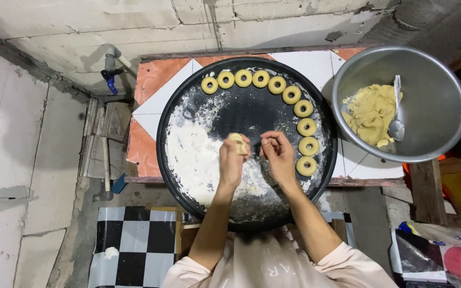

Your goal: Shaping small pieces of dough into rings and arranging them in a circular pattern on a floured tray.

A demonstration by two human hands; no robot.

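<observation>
Shaping dough over the floured black tray.

I see the tiled desk point(158, 85) carrying a round black tray point(252, 114) with a flour patch point(190, 154) on its left, and a steel bowl point(438, 106) on the right holding a dough mass point(370, 113) and a spoon point(397, 120). Ten dough rings point(306, 127) curve along the tray's far and right rim. My left hand point(232, 160) is curled around a small dough piece point(237, 143) above the tray's middle; my right hand point(279, 154) sits just beside it, fingers pinched together, whether on anything I cannot tell.

ten dough rings point(292, 95), one round black tray point(252, 109), one metal bowl point(433, 106), one spoon point(397, 114)
</observation>
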